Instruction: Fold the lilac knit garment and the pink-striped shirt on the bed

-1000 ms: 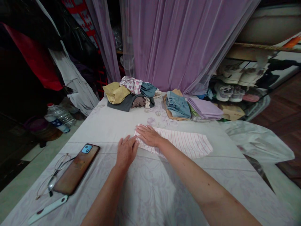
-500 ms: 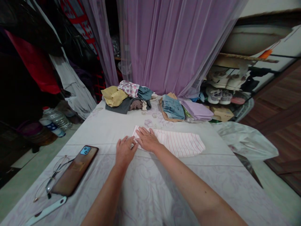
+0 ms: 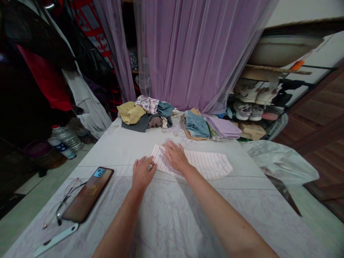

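A white garment with pink stripes (image 3: 208, 163), folded into a long strip, lies flat across the middle of the table. My right hand (image 3: 175, 156) rests palm down on its left part, fingers extended. At the strip's left end, my left hand (image 3: 143, 172) lies on the tablecloth (image 3: 113, 200) with its fingers spread, the fingertips touching or just beside the cloth's edge. A ring shows on one left finger. Neither hand grasps anything.
Loose clothes (image 3: 146, 113) lie heaped at the far left. Folded jeans (image 3: 196, 123) and a folded lilac cloth (image 3: 224, 128) sit at the far right. A phone (image 3: 88, 195), eyeglasses (image 3: 60, 204) and a pale-handled tool (image 3: 56, 239) lie at the near left.
My right hand has slid to the right along the striped garment, uncovering its left end. My left hand has stayed nearly in place.
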Motion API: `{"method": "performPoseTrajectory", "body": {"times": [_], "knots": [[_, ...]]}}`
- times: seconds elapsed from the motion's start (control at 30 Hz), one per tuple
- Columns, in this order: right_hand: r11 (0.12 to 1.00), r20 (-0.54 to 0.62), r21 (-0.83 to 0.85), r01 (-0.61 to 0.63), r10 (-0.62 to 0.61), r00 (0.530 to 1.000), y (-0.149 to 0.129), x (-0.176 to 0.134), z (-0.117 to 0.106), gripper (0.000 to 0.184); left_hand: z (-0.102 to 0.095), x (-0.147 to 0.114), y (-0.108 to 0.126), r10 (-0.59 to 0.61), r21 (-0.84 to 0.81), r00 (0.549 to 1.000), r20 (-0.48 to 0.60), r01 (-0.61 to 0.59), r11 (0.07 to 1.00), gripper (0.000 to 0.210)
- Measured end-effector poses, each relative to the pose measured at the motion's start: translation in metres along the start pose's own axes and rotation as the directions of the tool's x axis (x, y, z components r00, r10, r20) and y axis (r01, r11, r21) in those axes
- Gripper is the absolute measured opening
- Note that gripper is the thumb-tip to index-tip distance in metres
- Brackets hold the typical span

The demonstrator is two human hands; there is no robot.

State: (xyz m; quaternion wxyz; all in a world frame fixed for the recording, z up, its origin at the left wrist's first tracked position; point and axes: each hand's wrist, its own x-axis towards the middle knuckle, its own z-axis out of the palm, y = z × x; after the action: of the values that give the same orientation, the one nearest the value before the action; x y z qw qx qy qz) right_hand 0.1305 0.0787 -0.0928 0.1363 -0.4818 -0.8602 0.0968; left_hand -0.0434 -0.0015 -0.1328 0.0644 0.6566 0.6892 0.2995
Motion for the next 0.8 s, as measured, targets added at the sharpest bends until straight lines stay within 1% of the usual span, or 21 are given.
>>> {"method": "performPoseTrajectory", "body": {"times": [0.07,0.13,0.17,0.27,0.37,0.43,0.5,0.57,0.6,0.67,0.8], "knots": [[0.995,-0.132,0.051,-0.089,0.095,0.987,0.012,-0.022,-0.003,0.045,0.0,0.001,-0.002,-0.006,0.001,1.0,0.001,0.006,1.0,0.01],[0.975,-0.201,0.097,-0.199,0.215,0.956,0.03,-0.045,-0.001,0.045,0.001,0.002,-0.004,-0.028,-0.004,1.0,-0.014,0.028,1.0,0.012],[0.966,-0.222,0.108,-0.236,0.255,0.941,0.039,-0.056,0.001,0.045,0.001,0.002,-0.005,-0.044,-0.008,0.999,-0.03,0.044,0.999,0.014],[0.96,-0.296,0.102,-0.261,0.28,0.913,0.063,-0.088,0.009,0.044,-0.003,0.008,-0.004,-0.101,-0.028,0.994,-0.043,0.1,0.995,0.026],[0.956,-0.365,0.065,-0.287,0.291,0.885,0.079,-0.11,0.014,0.043,-0.013,0.02,0.002,-0.177,0.017,0.984,0.029,0.176,0.984,0.035],[0.949,-0.384,0.05,-0.31,0.305,0.872,0.085,-0.12,0.015,0.041,-0.02,0.034,0.009,-0.259,0.1,0.959,0.114,0.249,0.963,0.041],[0.947,-0.385,0.053,-0.317,0.312,0.868,0.087,-0.124,0.014,0.039,-0.024,0.049,0.015,-0.351,0.197,0.91,0.219,0.311,0.93,0.045],[0.948,-0.372,0.063,-0.311,0.311,0.874,0.087,-0.125,0.014,0.038,-0.025,0.062,0.021,-0.398,0.272,0.862,0.314,0.32,0.908,0.046],[0.949,-0.365,0.067,-0.31,0.312,0.877,0.087,-0.125,0.013,0.038,-0.025,0.067,0.024,-0.398,0.294,0.851,0.342,0.305,0.906,0.044],[0.947,-0.36,0.073,-0.313,0.317,0.877,0.086,-0.125,0.013,0.037,-0.021,0.072,0.029,-0.374,0.301,0.858,0.351,0.275,0.913,0.039],[0.954,-0.372,0.068,-0.292,0.296,0.88,0.088,-0.125,0.014,0.037,-0.016,0.068,0.036,-0.352,0.263,0.892,0.284,0.281,0.923,0.028]]}}
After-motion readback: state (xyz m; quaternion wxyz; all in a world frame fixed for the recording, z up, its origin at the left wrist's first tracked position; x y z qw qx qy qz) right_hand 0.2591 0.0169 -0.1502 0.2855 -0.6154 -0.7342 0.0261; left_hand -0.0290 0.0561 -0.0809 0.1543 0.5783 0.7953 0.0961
